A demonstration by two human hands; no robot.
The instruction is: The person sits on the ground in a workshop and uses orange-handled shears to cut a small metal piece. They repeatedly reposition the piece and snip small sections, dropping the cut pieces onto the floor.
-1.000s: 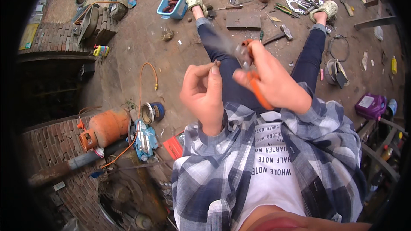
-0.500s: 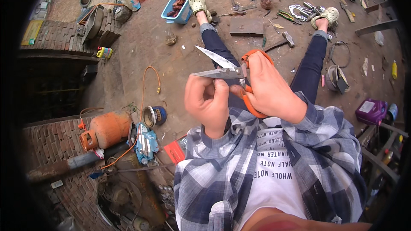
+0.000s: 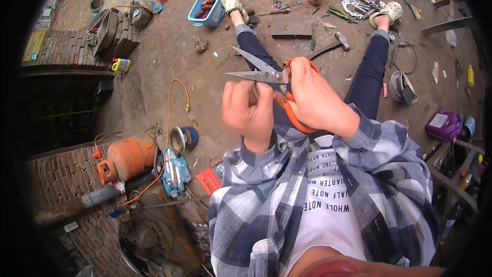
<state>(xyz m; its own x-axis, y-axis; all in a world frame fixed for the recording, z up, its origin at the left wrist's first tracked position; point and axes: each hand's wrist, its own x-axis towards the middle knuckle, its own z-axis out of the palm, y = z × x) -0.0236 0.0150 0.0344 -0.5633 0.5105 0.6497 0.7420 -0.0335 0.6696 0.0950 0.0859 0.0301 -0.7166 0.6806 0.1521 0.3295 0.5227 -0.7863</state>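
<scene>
My right hand (image 3: 319, 95) is closed around the orange handles of a pair of scissors (image 3: 264, 76). The two grey, worn-looking blades stand apart and point left. Just below the lower blade, my left hand (image 3: 247, 105) is closed, its fingers curled in and its thumb raised against that blade. Whether the left fingers pinch the blade itself or some small thing is hidden. The scissors are held in the air above my lap, between my spread legs in dark jeans.
Ahead on the ground lie a hammer (image 3: 330, 46), a flat metal block (image 3: 291, 27) and several tools. A blue basin (image 3: 207, 19) stands by my left foot. Leftward are an orange gas cylinder (image 3: 132, 156), an orange hose (image 3: 169, 107) and an open can (image 3: 183, 139). A purple jug (image 3: 444, 126) stands right.
The scissor blades have come a little closer together. Both hands and the scissors sit slightly higher in the view, and the whole scene has shifted a little with my head.
</scene>
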